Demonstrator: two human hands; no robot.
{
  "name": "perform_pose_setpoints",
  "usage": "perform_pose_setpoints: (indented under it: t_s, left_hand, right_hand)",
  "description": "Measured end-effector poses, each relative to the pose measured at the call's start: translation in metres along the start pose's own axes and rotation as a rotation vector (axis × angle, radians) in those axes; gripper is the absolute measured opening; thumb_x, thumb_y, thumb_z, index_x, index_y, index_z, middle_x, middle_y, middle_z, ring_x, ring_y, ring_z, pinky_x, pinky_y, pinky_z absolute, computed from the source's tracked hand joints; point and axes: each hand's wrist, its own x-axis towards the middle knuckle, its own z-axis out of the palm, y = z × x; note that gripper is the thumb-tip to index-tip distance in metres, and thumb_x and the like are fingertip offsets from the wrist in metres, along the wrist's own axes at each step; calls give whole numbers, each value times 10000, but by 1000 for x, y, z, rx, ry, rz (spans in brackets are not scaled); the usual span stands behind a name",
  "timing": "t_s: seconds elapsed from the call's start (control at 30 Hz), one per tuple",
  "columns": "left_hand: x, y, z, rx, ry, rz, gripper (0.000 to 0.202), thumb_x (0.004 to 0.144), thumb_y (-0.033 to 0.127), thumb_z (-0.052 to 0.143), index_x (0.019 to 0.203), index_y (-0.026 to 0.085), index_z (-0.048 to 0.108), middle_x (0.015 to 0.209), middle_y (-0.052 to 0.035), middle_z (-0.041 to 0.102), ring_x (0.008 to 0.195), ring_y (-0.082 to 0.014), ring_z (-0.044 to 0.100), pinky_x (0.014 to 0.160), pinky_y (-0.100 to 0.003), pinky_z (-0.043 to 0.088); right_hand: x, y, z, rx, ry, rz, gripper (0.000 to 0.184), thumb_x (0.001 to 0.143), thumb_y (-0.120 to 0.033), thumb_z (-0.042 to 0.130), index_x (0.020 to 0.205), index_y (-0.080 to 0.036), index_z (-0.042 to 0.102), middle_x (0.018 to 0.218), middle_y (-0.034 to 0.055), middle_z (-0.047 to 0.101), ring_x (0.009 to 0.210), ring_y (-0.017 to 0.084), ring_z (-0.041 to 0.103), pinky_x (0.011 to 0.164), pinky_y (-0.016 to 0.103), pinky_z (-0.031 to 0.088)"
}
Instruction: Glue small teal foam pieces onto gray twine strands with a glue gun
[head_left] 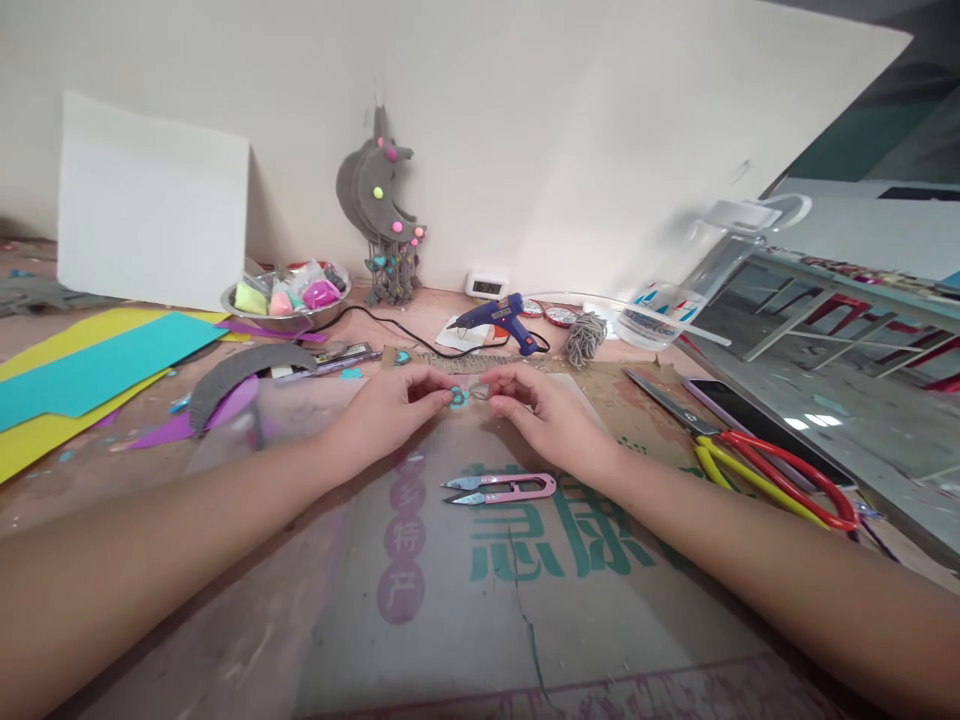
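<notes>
Between finger and thumb, my left hand (pixel 411 402) pinches a small turquoise flower-like piece (pixel 458 397) with a grey centre. My right hand (pixel 534 408), close beside it, pinches a thin grey loop of yarn (pixel 480 392); whether the yarn joins the turquoise piece I cannot tell. Below my hands, pink-handled thread snips (pixel 501 488) lie with blades apart on a plastic-covered cardboard sheet (pixel 360 640).
Red-and-yellow scissors (pixel 780 475) and a phone (pixel 765 425) lie right. Behind are a blue glue gun (pixel 499 322), a grey yarn bundle (pixel 586 338), a clear jug (pixel 675 290) and a metal bowl (pixel 289 322). Left are coloured sheets (pixel 112 365); a grey moon ornament (pixel 382 195) hangs on the wall.
</notes>
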Motion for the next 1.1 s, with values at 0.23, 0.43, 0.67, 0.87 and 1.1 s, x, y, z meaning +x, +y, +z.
perform_pose_setpoints:
  t_s: [0.23,0.43,0.67,0.87,1.1]
  left_hand:
    - [-1,4,-2,-30,-13,-22,185,796,328,517,831,159,584,665,25,553,574,-97,475,528,-204,348]
    - [5,1,-1,-234,28,-54,196,770,339,549,827,152,537,635,25,538,577,-97,501,563,-212,395]
    - [10,-7,-3,-377,127,-116,260,729,365,601,831,134,540,687,-8,576,612,-110,549,611,-242,459]
    - [5,-9,1,-282,52,33,312,773,319,573,1036,186,469,749,11,569,658,-115,570,609,-236,460]
    - [2,-6,2,-128,-20,115,240,806,294,533,1018,182,520,832,-23,580,788,-141,569,723,-272,459]
  right_hand:
    - [4,3,0,-228,16,-169,190,818,-211,540,987,-161,610,915,73,587,854,164,551,767,299,454]
    - [5,6,-3,-268,0,-147,206,862,-197,463,852,-173,667,845,57,650,816,157,587,752,277,446]
    - [-1,1,-2,-56,1,-20,351,881,-163,348,1168,-188,549,737,7,612,513,91,538,578,246,467]
    - [-7,-3,-1,-57,47,-187,177,893,-180,367,1010,-184,500,724,5,581,634,106,576,618,236,457]
    - [-6,-9,-4,-280,123,-369,134,866,-201,468,841,-184,599,756,36,610,741,143,548,676,264,420]
